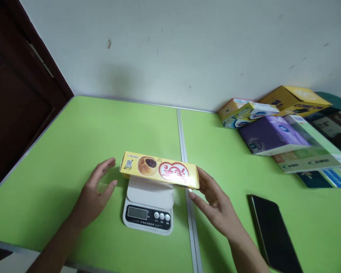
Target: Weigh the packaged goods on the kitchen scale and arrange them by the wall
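A long yellow pastry box (153, 168), printed with a filled bun and red lettering, lies crosswise on a white kitchen scale (150, 199). Both its ends overhang the weighing plate. The scale's dark display (137, 213) shows no readable figures. My left hand (95, 191) is open to the left of the box, apart from it, with thumb and fingers spread. My right hand (214, 201) is at the box's right end, thumb low in front and fingers partly hidden behind the corner. Its thumb and fingers are apart; whether the fingertips touch the box I cannot tell.
A black phone (274, 233) lies at the right. Several cartons are piled at the back right, among them a purple box (269, 136) and a yellow box (297, 100). A metal seam (191, 227) crosses the green table (102, 125), which meets the wall behind.
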Available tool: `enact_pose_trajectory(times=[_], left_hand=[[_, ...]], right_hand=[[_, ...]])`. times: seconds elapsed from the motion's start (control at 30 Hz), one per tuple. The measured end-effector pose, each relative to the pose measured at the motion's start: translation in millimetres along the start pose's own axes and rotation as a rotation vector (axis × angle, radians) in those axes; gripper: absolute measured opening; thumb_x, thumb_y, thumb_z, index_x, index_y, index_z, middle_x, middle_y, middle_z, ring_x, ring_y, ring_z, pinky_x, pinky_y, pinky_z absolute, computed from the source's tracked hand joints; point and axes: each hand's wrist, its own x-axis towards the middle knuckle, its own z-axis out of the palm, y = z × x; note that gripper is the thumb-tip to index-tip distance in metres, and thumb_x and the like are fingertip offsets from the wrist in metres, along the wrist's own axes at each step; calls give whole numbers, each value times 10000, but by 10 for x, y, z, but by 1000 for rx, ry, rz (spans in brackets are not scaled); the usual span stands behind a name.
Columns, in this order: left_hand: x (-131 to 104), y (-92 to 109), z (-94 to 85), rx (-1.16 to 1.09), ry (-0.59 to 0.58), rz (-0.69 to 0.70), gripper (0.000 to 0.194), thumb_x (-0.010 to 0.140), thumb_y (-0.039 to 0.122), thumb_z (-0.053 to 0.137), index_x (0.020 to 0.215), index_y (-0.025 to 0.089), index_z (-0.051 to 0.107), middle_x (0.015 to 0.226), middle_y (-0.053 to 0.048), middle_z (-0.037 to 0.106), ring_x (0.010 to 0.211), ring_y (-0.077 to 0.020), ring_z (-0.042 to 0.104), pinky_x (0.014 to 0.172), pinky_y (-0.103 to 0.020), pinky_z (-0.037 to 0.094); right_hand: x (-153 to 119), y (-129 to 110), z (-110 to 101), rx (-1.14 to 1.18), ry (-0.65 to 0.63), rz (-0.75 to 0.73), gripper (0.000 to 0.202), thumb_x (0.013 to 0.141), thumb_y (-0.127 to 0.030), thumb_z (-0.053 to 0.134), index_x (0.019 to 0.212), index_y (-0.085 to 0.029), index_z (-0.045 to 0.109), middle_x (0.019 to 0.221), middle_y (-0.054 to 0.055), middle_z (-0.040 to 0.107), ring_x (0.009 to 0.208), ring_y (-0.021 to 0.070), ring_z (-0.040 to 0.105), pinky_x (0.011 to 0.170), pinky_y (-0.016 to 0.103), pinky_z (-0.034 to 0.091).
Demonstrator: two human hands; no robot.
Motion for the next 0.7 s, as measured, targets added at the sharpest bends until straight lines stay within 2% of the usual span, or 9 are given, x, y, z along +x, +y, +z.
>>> enact_pose_trajectory(times=[0.17, 0.23, 0.33, 0.4, 0.47, 0.53, 0.63, 0.7], left_hand=[[194, 98, -49, 86, -191, -56, 682, 808, 267, 642, 1422, 295, 348, 1405, -64, 498, 1229, -247, 538, 1049, -418, 452], [267, 157, -12, 69, -257, -50, 641, 799, 232, 649, 1389, 290, 405, 1339, -62, 533, 1187, -245, 559, 1003, -401, 487], [381, 260, 20, 31, -342, 1, 503, 811, 178, 621, 1294, 277, 522, 1194, -51, 572, 1127, -229, 578, 963, -380, 506], [460, 325, -1, -16, -364, 7, 504, 814, 170, 619, 1295, 289, 530, 1151, -47, 564, 1088, -218, 587, 939, -374, 515], [545, 365, -47, -64, -336, 9, 545, 808, 181, 634, 1324, 302, 508, 1165, -53, 548, 1063, -214, 588, 924, -373, 519], [649, 353, -90, -112, -261, 45, 546, 811, 192, 628, 1333, 282, 496, 1188, -67, 542, 1063, -214, 577, 930, -376, 511], [852, 201, -101, -235, -38, 140, 529, 831, 160, 552, 1345, 223, 440, 1174, -89, 559, 1068, -206, 565, 921, -370, 504], [1028, 30, -84, -312, 133, 196, 546, 816, 110, 508, 1344, 196, 396, 1165, -101, 569, 1095, -205, 554, 918, -367, 498]], right_hand=[[11, -57, -47, -30, -14, -10, 577, 892, -348, 587, 1421, -352, 356, 1302, 95, 588, 948, 200, 661, 820, 357, 579], [57, -101, -20, -71, -45, -6, 588, 882, -362, 596, 1421, -332, 363, 1273, 99, 612, 975, 219, 664, 817, 356, 584], [157, -163, 24, -141, -55, -38, 513, 868, -379, 607, 1353, -297, 460, 1266, 97, 627, 1103, 266, 632, 843, 352, 583], [241, -206, 37, -171, -32, -61, 448, 860, -392, 612, 1284, -277, 527, 1243, 98, 647, 1085, 280, 646, 788, 334, 600], [352, -264, 45, -187, -4, -72, 423, 847, -416, 617, 1236, -258, 564, 1193, 106, 676, 1018, 287, 675, 723, 332, 612], [502, -342, 79, -196, 16, -90, 417, 839, -446, 615, 1204, -245, 587, 1192, 115, 675, 1037, 302, 666, 759, 365, 606], [835, -454, 229, -184, 19, -124, 453, 839, -472, 604, 1227, -240, 568, 1271, 123, 625, 1132, 314, 613, 888, 436, 552], [1136, -496, 402, -161, -7, -144, 467, 836, -484, 604, 1228, -233, 559, 1250, 128, 628, 1085, 302, 628, 875, 445, 546]])
